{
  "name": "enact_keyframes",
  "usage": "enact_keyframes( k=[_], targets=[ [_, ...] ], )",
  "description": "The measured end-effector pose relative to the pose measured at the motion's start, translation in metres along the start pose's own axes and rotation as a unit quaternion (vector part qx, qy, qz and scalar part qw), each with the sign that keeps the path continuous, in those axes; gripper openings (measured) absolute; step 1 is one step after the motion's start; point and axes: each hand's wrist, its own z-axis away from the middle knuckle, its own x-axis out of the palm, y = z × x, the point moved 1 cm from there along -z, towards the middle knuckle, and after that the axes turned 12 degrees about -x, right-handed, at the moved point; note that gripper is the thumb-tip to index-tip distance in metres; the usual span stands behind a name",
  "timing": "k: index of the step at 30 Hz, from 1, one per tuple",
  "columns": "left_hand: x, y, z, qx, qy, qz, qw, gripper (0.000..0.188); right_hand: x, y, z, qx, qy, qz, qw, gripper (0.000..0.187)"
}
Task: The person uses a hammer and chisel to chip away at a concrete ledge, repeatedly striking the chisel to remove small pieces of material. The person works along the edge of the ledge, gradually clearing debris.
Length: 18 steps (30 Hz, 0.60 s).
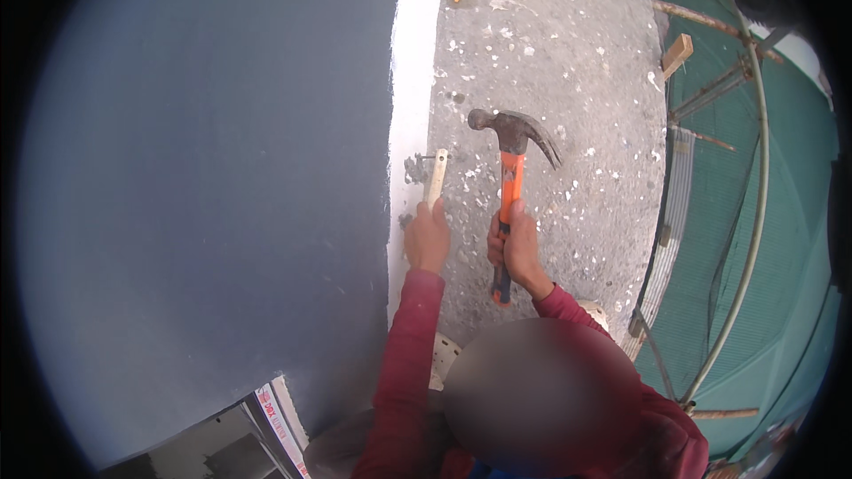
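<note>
My right hand point(517, 247) is closed round the orange and black handle of a claw hammer point(512, 168). The hammer's dark head is raised, its striking face turned left toward the wall. My left hand point(428, 238) grips the lower part of a pale flat strip point(437, 176) with a small hole near its upper end. A thin dark nail point(428, 157) crosses that end and points at the white band point(413, 80) along the wall's base. Beside it is a grey, chipped patch point(414, 169) in the band. Between hammer head and strip there is a gap.
A large blue-grey wall point(222, 168) fills the left. The rough concrete floor point(559, 62) is strewn with white flecks. To the right stand scaffold poles point(761, 124) and green netting point(710, 257), with a wood block point(677, 55) at the floor's edge. A framed opening point(284, 417) is at lower left.
</note>
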Motion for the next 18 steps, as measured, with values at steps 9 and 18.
enact_keyframes(
  k=[9, 18],
  targets=[
    [0.004, 0.002, 0.001, -0.037, -0.001, 0.055, 0.998, 0.05, -0.013, 0.026, 0.0, -0.021, -0.004, 0.015, 1.0, 0.07],
    [0.008, 0.014, 0.001, -0.048, 0.011, 0.116, 0.992, 0.053, -0.002, 0.034, -0.019, 0.083, 0.013, 0.026, 0.996, 0.069]
  ],
)
